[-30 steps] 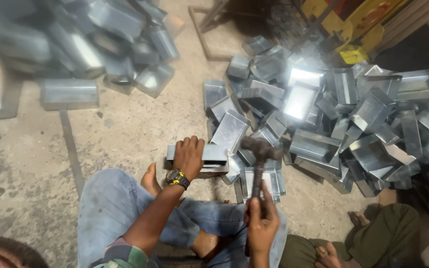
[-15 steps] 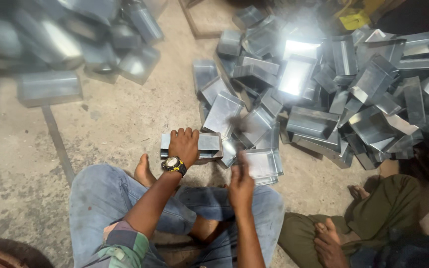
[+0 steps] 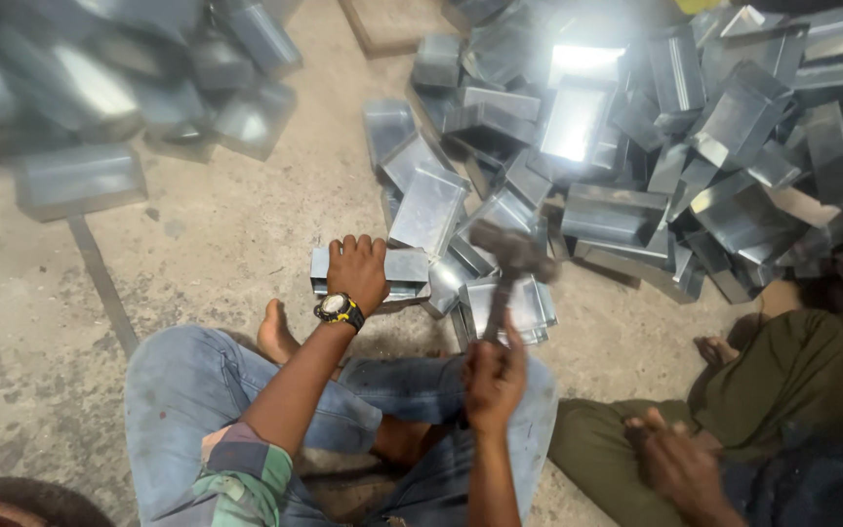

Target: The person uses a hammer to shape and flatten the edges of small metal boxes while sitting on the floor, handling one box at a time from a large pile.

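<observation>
My left hand point(image 3: 357, 270), with a black and yellow watch on the wrist, presses down on a folded sheet-metal box point(image 3: 405, 270) lying on the concrete floor in front of my knees. My right hand point(image 3: 495, 376) is closed around the handle of a hammer point(image 3: 507, 262), whose dark head is raised and blurred just right of the box. I sit on the floor in blue jeans, with a bare foot point(image 3: 276, 333) showing behind my left wrist.
A big heap of shiny metal boxes point(image 3: 656, 127) fills the floor ahead and to the right. A second, blurred stack point(image 3: 100, 88) lies at upper left. Another person in olive trousers point(image 3: 773, 390) sits at my right, one hand point(image 3: 670, 459) low.
The hammer came down in a blur half a second ago and is now raised again. My left hand has stayed on the box. The view shifted slightly.
</observation>
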